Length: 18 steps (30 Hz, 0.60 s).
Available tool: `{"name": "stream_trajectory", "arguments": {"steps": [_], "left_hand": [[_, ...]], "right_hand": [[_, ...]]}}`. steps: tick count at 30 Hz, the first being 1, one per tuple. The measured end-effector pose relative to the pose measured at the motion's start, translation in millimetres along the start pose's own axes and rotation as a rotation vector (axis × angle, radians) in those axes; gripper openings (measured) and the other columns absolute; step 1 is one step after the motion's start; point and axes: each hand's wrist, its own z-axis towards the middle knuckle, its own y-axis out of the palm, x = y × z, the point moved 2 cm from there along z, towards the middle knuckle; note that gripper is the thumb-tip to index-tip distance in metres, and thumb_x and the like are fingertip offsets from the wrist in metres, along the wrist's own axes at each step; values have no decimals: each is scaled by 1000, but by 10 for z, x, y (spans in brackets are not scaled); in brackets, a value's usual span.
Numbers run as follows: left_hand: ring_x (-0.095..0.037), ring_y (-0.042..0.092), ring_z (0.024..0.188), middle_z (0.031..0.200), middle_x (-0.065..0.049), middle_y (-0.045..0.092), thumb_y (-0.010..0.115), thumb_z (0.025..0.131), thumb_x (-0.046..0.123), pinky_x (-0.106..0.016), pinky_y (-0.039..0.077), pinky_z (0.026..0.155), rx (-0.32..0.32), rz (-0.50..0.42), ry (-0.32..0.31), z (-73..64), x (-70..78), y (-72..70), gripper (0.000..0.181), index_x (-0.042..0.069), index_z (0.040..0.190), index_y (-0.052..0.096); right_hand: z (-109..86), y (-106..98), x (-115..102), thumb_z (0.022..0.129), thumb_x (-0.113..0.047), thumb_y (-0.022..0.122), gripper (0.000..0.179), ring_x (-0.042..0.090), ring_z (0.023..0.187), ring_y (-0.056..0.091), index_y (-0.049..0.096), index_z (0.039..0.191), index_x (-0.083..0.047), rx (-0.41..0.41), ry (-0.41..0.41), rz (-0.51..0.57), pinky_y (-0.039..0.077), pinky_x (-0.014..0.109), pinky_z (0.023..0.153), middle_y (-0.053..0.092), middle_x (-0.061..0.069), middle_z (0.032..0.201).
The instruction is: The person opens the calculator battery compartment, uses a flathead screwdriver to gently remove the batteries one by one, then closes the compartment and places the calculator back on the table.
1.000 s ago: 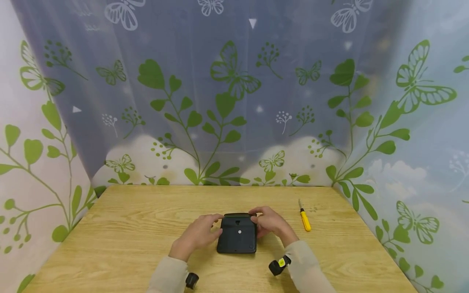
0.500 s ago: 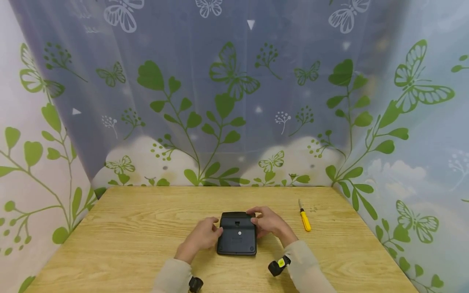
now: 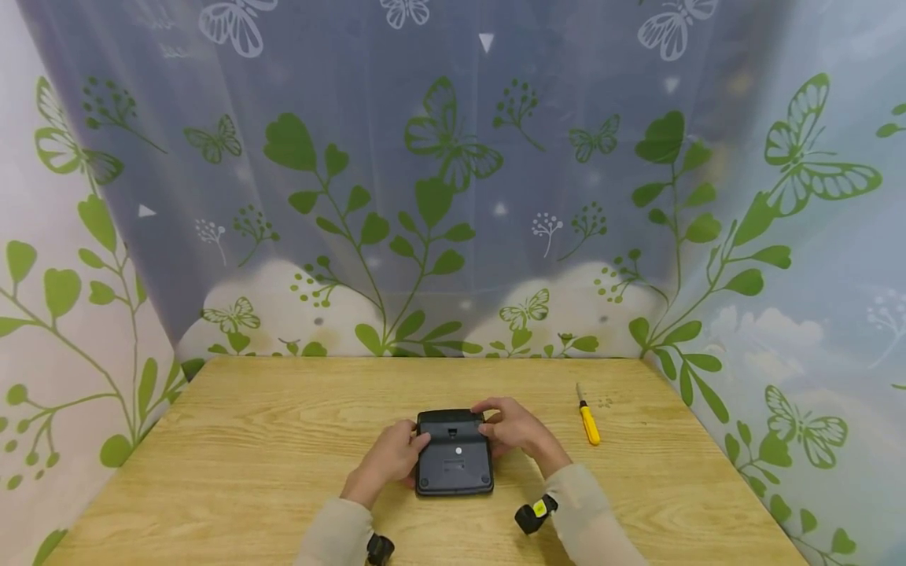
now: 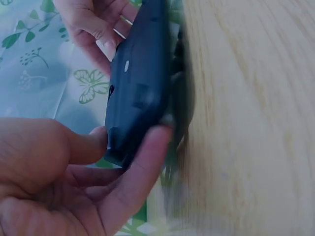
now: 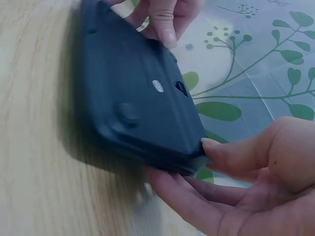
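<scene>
The left hand (image 3: 392, 460) grips the left far corner of a dark flat device (image 3: 454, 462), thumb on its upturned underside and fingers curled beneath the edge, as the left wrist view shows (image 4: 59, 167); the device lies back-side up on the wooden table (image 3: 248, 456), near the near edge and about midway across, its far end lifted slightly off the wood while the near end rests on it; the right hand (image 3: 514, 428) grips the right far corner the same way, thumb tip on the back and fingers under the rim (image 5: 256, 182); well apart to the right, a yellow-handled screwdriver (image 3: 587, 419) lies on the table, its blade pointing far.
</scene>
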Motion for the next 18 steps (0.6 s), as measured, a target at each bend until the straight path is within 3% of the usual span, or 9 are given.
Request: {"name": "stream_trajectory", "arguments": {"steps": [3,5,10,18], "left_hand": [[-30,74,86,121,-33,66,58,106,15,-41,64,72,56,50,15,12,2,-15,39,-15,131,56],[-28,73,88,112,-29,70,61,104,14,-41,63,73,76,59,1,15,-3,-19,37,-14,128,58],[-20,69,61,90,-18,68,63,103,12,-33,61,51,52,-29,-62,0,-4,-18,39,-15,131,54],[-17,68,53,81,-12,68,67,100,8,-30,59,49,42,-15,-72,4,-26,-24,41,-16,131,55]], "right_hand": [[12,22,3,99,4,61,41,25,86,74,57,140,3,-2,-2,-4,65,45,69,70,24,111],[19,33,1,98,3,63,42,25,87,74,58,140,2,2,6,-2,65,44,70,70,24,111],[27,54,-1,96,1,68,44,24,83,73,60,140,-1,25,18,-22,64,42,67,70,23,112],[0,107,-20,92,-4,75,50,21,86,70,61,140,-6,43,-1,-135,64,41,70,68,21,114]]}}
